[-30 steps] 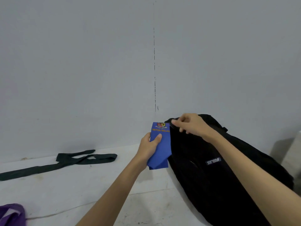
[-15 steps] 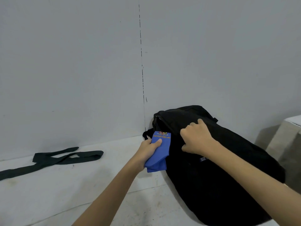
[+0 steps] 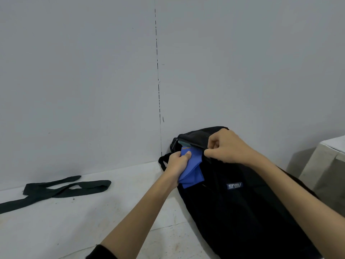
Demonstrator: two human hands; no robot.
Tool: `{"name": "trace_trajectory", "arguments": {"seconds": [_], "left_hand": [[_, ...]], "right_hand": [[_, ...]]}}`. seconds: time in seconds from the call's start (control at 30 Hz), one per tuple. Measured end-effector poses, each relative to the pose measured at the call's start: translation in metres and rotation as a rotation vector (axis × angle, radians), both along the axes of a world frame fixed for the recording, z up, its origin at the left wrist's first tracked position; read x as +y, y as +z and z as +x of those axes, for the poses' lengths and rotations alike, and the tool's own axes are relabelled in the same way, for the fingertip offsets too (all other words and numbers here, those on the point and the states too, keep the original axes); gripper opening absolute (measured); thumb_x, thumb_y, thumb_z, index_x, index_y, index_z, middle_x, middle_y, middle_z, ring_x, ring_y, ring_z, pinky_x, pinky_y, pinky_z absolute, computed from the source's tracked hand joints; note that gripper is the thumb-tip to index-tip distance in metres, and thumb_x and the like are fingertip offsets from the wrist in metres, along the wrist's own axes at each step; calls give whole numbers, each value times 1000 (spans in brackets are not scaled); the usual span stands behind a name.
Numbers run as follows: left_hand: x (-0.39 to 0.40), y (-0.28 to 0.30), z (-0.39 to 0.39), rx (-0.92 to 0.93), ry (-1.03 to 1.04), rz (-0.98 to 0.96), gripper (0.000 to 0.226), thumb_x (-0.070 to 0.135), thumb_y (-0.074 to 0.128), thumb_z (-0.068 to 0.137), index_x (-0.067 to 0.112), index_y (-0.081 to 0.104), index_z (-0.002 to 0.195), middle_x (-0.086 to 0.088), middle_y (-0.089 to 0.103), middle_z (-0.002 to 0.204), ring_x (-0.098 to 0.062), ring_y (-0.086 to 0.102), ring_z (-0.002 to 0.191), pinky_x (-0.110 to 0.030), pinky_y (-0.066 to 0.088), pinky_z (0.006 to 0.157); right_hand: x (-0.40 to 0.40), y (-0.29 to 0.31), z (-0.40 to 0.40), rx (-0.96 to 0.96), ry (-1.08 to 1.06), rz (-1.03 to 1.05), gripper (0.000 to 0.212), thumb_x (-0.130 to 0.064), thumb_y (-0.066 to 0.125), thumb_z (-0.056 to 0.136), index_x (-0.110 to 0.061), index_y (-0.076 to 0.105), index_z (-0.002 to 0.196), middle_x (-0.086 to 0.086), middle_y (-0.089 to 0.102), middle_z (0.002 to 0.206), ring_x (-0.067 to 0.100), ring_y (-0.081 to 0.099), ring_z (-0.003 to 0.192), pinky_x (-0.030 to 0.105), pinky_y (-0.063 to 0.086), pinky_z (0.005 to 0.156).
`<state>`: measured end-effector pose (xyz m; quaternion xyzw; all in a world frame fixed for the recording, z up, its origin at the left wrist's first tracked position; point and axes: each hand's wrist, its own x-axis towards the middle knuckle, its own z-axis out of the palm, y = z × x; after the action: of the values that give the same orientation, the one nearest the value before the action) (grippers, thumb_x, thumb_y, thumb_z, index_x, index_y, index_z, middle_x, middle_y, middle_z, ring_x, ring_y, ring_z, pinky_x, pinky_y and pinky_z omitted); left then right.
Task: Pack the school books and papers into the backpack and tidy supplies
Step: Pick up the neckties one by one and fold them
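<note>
We find the black backpack lying on the white floor, its top against the grey wall. Our right hand is clenched on the flap at the backpack's open top, lifting it. Our left hand is closed around a folded blue cloth, its upper end entering that opening; a dark green strap lies well left of the backpack.

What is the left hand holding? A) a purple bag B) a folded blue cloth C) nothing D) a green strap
B: the left hand grips a folded blue cloth at the mouth of the black backpack, which the right hand pulls open.
</note>
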<state>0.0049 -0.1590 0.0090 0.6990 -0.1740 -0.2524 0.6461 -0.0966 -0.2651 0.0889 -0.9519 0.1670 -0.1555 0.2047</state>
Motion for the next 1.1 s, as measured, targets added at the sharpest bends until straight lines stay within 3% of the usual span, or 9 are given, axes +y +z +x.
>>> {"name": "trace_trajectory", "arguments": {"seconds": [0.13, 0.3, 0.43, 0.6, 0.7, 0.77, 0.9, 1.0, 1.1], "left_hand": [[-12, 2, 8, -88, 24, 48, 22, 23, 50, 97, 13, 51, 78, -3, 54, 74, -13, 51, 65, -23, 40, 57], [-4, -10, 19, -88, 100, 37, 11, 18, 53, 95, 18, 55, 84, -7, 62, 94, -22, 58, 85, -38, 49, 81], [-11, -14, 22, -51, 72, -30, 5, 16, 51, 97, 13, 54, 97, -5, 61, 92, -16, 58, 77, -26, 48, 68], [-39, -7, 19, 49, 53, -101, 13, 14, 49, 97, 8, 53, 108, -9, 61, 91, -17, 58, 76, -28, 49, 68], [-59, -2, 14, 84, 102, -144, 24, 7, 47, 94, 7, 54, 117, -14, 63, 102, -25, 62, 91, -37, 54, 81], [-71, 0, 12, 122, 173, -212, 18, 5, 46, 93, 7, 58, 105, -15, 63, 98, -27, 58, 91, -37, 50, 81], [-69, 2, 6, -170, 270, -74, 13, 4, 46, 92, 13, 53, 84, 2, 56, 79, -16, 54, 77, -25, 39, 63], [-60, -9, 0, -357, 284, -4, 15, 9, 49, 89, 6, 57, 101, -3, 62, 96, -21, 57, 88, -28, 40, 72], [-59, -8, -17, -287, 284, -82, 30, 22, 46, 81, 6, 53, 106, -15, 61, 106, -33, 57, 101, -42, 47, 88]], "right_hand": [[-3, 2, -1, 5, 15, 0, 21, -21, 68, 71, -20, 54, 54, -9, 52, 53, 11, 50, 54, 32, 51, 67], [-2, 4, -3, 12, 10, 14, 23, -21, 68, 70, -20, 53, 53, -8, 52, 51, 9, 49, 53, 32, 50, 69], [-1, 4, -1, 7, 14, 49, 24, -19, 68, 70, -19, 52, 52, -7, 51, 48, 9, 49, 51, 33, 52, 68], [-6, 5, -1, -7, 28, 102, 22, -17, 68, 68, -19, 53, 52, -12, 49, 40, 12, 48, 51, 37, 53, 65], [-10, 7, -2, -13, 25, 118, 19, -17, 67, 68, -18, 55, 54, -12, 50, 41, 14, 50, 54, 38, 53, 65], [-10, 10, -2, -19, 27, 118, 18, -16, 67, 69, -17, 56, 55, -9, 51, 43, 13, 50, 53, 38, 53, 64], [-10, 11, -3, 0, 32, 113, 21, -15, 68, 69, -20, 55, 53, -16, 50, 39, 10, 50, 50, 35, 53, 64], [-8, 9, -2, 7, 31, 106, 24, -15, 68, 70, -21, 53, 52, -18, 49, 38, 8, 49, 51, 35, 52, 64], [-5, 9, 0, 12, 38, 91, 25, -16, 68, 70, -21, 52, 51, -20, 50, 39, 7, 48, 53, 35, 52, 67]]}}
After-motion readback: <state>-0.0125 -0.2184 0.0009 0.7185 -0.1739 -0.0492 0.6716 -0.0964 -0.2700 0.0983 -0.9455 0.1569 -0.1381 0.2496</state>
